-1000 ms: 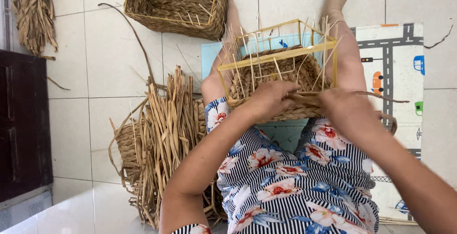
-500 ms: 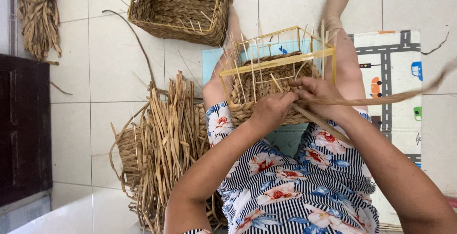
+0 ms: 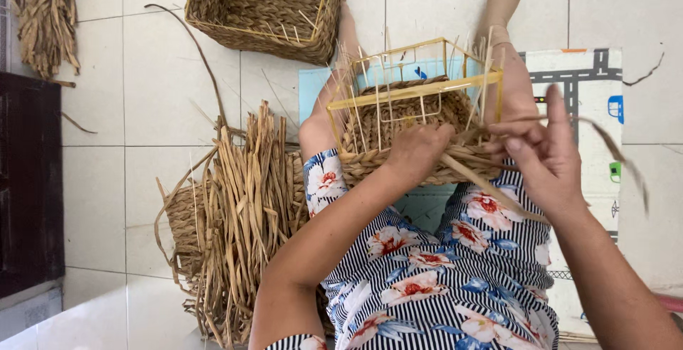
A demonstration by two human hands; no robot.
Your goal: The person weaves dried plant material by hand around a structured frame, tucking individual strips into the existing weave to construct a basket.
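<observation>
- Right hand [image 3: 542,152] has drawn back to the right since half a second ago, pulling a dried straw strand [image 3: 617,152] taut; reads as a weave pass being tightened
- Left hand [image 3: 416,152] stays closed on the woven rim of the half-woven basket [image 3: 413,119]
- Basket with yellow wire frame sits on the lap, touching both hands
- Straw bundle [image 3: 238,215] on the floor, left; finished basket [image 3: 267,5] far
</observation>
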